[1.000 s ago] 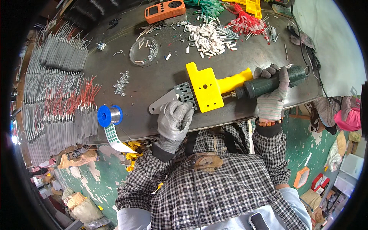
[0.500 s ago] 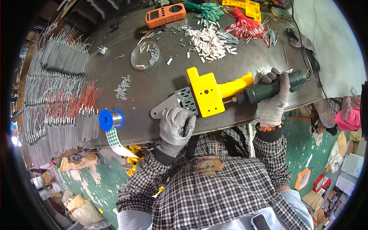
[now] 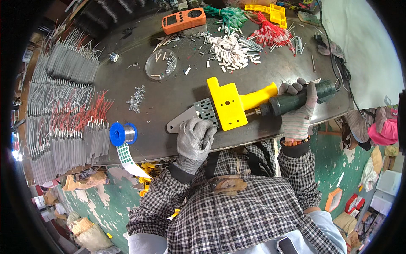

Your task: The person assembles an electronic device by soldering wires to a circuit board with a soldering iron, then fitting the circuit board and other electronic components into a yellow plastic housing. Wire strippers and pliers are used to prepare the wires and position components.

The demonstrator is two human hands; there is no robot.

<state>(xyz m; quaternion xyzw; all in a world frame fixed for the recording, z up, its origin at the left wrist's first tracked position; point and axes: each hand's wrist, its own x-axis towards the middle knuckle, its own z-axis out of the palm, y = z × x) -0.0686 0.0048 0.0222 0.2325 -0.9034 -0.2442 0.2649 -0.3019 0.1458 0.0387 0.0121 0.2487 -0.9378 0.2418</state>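
- gloved right hand [image 3: 298, 116] grips a dark green power screwdriver [image 3: 290, 102], its bit toward the yellow plastic housing [image 3: 229, 111];
- gloved left hand [image 3: 195, 139], fingers curled, at the perforated metal plate [image 3: 206, 111];
- blue-flanged wire spool [image 3: 123, 134] farther left

No words or numbers can be read: dial and display markings on the orange multimeter [image 3: 184, 21] are too small, as is any print on the dark green corded screwdriver [image 3: 292, 101] and blue wire spool [image 3: 116, 134]; the white sticker strip [image 3: 136, 169] bears rows of green round labels [image 3: 124, 154]
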